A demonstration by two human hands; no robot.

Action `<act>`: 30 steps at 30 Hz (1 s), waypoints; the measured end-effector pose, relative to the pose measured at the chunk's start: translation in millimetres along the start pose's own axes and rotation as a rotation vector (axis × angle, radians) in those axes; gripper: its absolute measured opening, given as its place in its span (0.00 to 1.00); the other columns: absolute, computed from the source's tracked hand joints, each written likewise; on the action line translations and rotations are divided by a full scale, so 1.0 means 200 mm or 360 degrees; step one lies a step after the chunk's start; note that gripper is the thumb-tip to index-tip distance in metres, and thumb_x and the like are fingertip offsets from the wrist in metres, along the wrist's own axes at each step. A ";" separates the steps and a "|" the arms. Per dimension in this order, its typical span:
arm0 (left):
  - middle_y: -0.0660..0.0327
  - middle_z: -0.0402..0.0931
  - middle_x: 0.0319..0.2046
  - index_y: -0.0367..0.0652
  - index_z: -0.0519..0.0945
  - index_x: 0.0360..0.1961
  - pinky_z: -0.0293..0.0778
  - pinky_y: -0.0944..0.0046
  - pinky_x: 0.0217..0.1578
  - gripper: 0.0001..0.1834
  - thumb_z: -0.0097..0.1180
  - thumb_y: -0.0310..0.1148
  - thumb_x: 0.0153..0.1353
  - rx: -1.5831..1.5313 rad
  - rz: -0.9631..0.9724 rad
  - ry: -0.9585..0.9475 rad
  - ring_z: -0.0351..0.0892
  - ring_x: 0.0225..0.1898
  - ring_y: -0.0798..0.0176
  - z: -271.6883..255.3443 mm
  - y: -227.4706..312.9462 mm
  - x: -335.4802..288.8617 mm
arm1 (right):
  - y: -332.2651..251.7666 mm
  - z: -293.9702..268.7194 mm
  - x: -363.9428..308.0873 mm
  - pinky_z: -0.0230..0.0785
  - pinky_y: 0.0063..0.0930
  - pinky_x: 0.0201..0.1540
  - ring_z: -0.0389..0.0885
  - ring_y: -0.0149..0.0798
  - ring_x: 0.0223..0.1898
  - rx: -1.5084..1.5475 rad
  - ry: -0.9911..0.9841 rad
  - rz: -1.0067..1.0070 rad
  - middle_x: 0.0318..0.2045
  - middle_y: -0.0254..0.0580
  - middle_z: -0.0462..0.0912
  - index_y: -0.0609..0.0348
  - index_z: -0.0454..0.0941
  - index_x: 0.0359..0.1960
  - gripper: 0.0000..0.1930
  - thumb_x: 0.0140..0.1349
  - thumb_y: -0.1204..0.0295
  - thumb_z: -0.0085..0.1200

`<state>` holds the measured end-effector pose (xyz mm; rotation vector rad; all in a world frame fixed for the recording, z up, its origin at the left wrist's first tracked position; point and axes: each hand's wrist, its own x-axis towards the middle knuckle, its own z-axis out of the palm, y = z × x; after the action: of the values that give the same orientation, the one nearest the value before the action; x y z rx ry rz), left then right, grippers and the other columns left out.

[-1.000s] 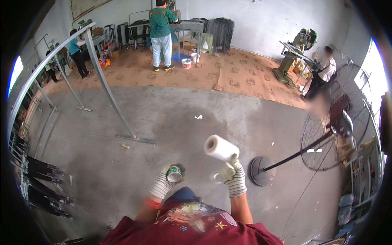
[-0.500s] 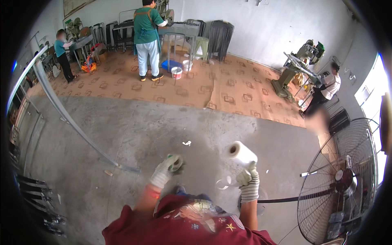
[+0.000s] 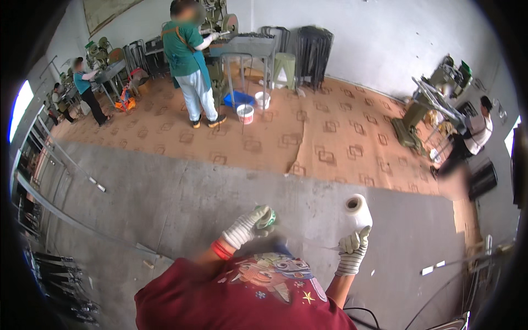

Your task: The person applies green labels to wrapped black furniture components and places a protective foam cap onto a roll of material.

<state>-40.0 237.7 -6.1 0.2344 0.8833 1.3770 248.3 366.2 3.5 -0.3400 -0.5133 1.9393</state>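
Observation:
My left hand [image 3: 248, 226], in a white knit glove with a red cuff, is closed around a small green-and-white tape roll [image 3: 267, 218]. My right hand [image 3: 352, 247] wears a striped white glove and grips the lower end of a thick roll of clear-white plastic film [image 3: 358, 213]. The film roll tilts upward and its dark core hole shows at the top. A faint, see-through strip [image 3: 308, 240] stretches between the two hands; whether it comes from the tape or the film, I cannot tell.
Bent metal tubing [image 3: 82, 223] and black parts [image 3: 58, 280] are at left. A fan's edge [image 3: 467, 316] shows at lower right. Beyond a patterned brown floor covering [image 3: 242, 137], a person in green [image 3: 187, 55] stands at a machine; another person [image 3: 478, 135] sits at right.
Both hands have moved right with their rolls. The loose curled strip by my right hand now looks drawn out between the hands. The view has shifted, leaving most of the fan out of sight.

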 end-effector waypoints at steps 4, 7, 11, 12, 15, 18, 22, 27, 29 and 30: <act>0.58 0.77 0.31 0.41 0.74 0.38 0.74 0.71 0.20 0.20 0.44 0.48 0.62 0.0075 0.0077 0.0332 0.76 0.25 0.66 0.08 0.35 0.34 | -0.01 0.14 0.70 0.45 0.20 0.11 0.50 0.26 0.04 -0.0122 0.0107 0.0262 0.03 0.23 0.53 0.46 0.58 0.07 0.26 0.64 0.55 0.40; 0.59 0.78 0.34 0.44 0.74 0.43 0.75 0.72 0.21 0.18 0.51 0.45 0.58 -0.0141 0.0210 0.0306 0.77 0.26 0.65 0.05 0.49 0.54 | 0.07 0.29 1.08 0.46 0.21 0.13 0.52 0.25 0.06 -0.0171 0.0044 0.0458 0.05 0.22 0.55 0.49 0.65 0.17 0.16 0.59 0.57 0.49; 0.58 0.78 0.37 0.43 0.74 0.43 0.74 0.73 0.23 0.18 0.47 0.46 0.61 -0.0095 0.0281 0.0518 0.77 0.28 0.69 -0.02 0.66 0.86 | 0.24 0.36 1.59 0.46 0.19 0.13 0.52 0.24 0.05 -0.0033 -0.0193 0.0795 0.05 0.22 0.56 0.50 0.68 0.22 0.15 0.61 0.55 0.47; 0.58 0.78 0.36 0.42 0.75 0.42 0.73 0.74 0.26 0.16 0.48 0.43 0.61 -0.0201 0.0324 0.0573 0.76 0.30 0.69 0.02 0.72 0.95 | 0.28 0.41 1.73 0.45 0.19 0.13 0.52 0.23 0.05 -0.0085 -0.0191 0.0850 0.05 0.22 0.56 0.50 0.67 0.20 0.16 0.61 0.55 0.46; 0.59 0.77 0.35 0.43 0.74 0.40 0.72 0.72 0.29 0.12 0.52 0.37 0.59 -0.0291 0.0420 0.0454 0.76 0.31 0.68 -0.03 0.96 1.30 | 0.40 0.46 2.17 0.45 0.19 0.12 0.52 0.23 0.05 -0.0210 -0.0163 0.0811 0.05 0.22 0.56 0.49 0.66 0.21 0.16 0.61 0.55 0.46; 0.62 0.75 0.34 0.42 0.74 0.39 0.72 0.70 0.31 0.10 0.51 0.34 0.59 -0.0318 0.0446 0.0285 0.74 0.30 0.68 -0.11 1.29 1.73 | 0.45 0.49 2.61 0.45 0.18 0.12 0.52 0.23 0.05 -0.0175 -0.0202 0.0834 0.04 0.21 0.56 0.50 0.66 0.21 0.16 0.60 0.55 0.48; 0.63 0.75 0.31 0.41 0.74 0.39 0.71 0.70 0.31 0.11 0.50 0.36 0.59 -0.0154 0.0476 0.0109 0.74 0.30 0.69 -0.17 1.69 2.36 | 0.42 0.52 3.03 0.46 0.18 0.13 0.52 0.23 0.05 -0.0220 -0.0013 0.0737 0.04 0.21 0.56 0.54 0.70 0.27 0.16 0.59 0.54 0.49; 0.62 0.74 0.31 0.39 0.73 0.42 0.72 0.69 0.31 0.15 0.51 0.34 0.55 0.0228 0.0364 -0.0476 0.75 0.30 0.67 0.09 2.20 2.88 | 0.42 0.55 3.49 0.47 0.20 0.13 0.52 0.25 0.06 -0.0083 0.0034 0.0540 0.06 0.22 0.58 0.46 0.63 0.10 0.24 0.66 0.55 0.36; 0.62 0.74 0.32 0.39 0.72 0.43 0.72 0.70 0.32 0.15 0.51 0.32 0.55 0.0125 0.0227 -0.0333 0.76 0.32 0.67 0.11 2.20 3.04 | 0.45 0.44 3.70 0.48 0.21 0.13 0.53 0.25 0.06 0.0061 -0.0032 0.0551 0.07 0.21 0.59 0.47 0.66 0.14 0.23 0.66 0.55 0.34; 0.62 0.74 0.32 0.39 0.72 0.43 0.73 0.70 0.33 0.15 0.51 0.32 0.55 0.0076 0.0195 -0.0272 0.76 0.33 0.67 0.11 2.22 3.13 | 0.48 0.46 3.83 0.48 0.21 0.13 0.53 0.25 0.06 0.0061 0.0040 0.0588 0.06 0.22 0.58 0.47 0.65 0.13 0.23 0.66 0.55 0.34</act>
<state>-396.3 917.7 31.3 0.4424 0.7700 1.4267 -181.8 1013.1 32.4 -0.4593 -0.4168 2.2948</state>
